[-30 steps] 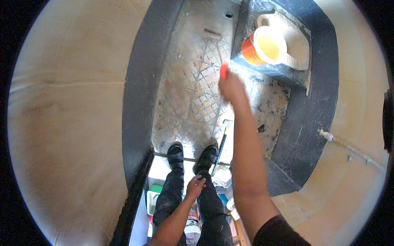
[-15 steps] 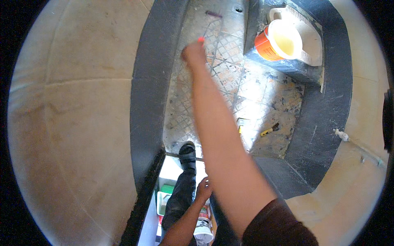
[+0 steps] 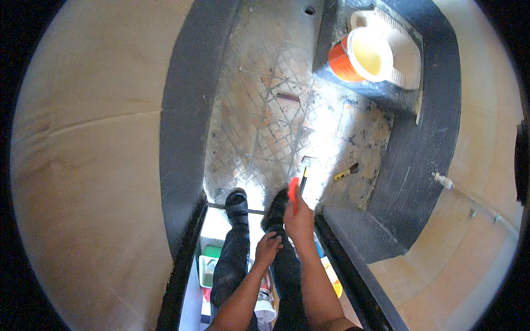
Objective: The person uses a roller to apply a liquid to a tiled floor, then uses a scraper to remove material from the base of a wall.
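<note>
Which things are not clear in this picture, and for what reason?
In the head view:
Red handle: lower end hidden in the right hand, outline blurred.
Any link to the roller: too faint against glare.
Black-and-yellow handle: lower part behind the same hand.
Wall pipe: far end cut off by the dark rim.

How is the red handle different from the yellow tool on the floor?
The red handle is gripped in the right hand, but the yellow tool lies on the floor. The red handle looks red, while the yellow tool is yellow with a dark end. Both are brightly coloured.
</note>
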{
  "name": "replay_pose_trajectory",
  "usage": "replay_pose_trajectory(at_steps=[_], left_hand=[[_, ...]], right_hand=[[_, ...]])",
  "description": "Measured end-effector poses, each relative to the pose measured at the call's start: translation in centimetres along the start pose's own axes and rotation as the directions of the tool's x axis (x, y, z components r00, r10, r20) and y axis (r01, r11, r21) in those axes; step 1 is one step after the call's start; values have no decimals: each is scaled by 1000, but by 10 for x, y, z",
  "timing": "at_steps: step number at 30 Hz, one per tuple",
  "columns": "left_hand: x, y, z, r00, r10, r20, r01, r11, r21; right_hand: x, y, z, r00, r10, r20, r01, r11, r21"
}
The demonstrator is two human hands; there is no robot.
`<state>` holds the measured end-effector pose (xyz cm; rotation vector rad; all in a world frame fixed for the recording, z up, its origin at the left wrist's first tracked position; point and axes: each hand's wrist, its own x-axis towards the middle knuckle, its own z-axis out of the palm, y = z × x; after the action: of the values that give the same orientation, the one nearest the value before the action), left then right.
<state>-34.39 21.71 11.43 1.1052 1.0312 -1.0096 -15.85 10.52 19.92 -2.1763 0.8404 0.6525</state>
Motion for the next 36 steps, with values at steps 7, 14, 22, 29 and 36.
replay_pose_trajectory(at_steps=[7, 14, 22, 29, 36], left_hand=[[-3, -3, -2, 999, 18, -41, -11, 985, 172], [2, -8, -6, 998, -7, -62, 11, 997, 73], [7, 4, 8, 997, -36, -72, 39, 998, 40], [4, -17, 6, 993, -50, -104, 62, 991, 119], [5, -9, -1, 992, -12, -126, 36, 981, 190]], right_hand=[[231, -97, 22, 977, -147, -152, 141, 989, -44], [336, -163, -150, 912, -406, 55, 408, 885, -225], [-77, 47, -73, 990, -139, 35, 138, 990, 20], [-261, 96, -39, 922, 184, 340, -148, 980, -130], [-213, 92, 41, 935, 203, 291, -191, 979, -69]])
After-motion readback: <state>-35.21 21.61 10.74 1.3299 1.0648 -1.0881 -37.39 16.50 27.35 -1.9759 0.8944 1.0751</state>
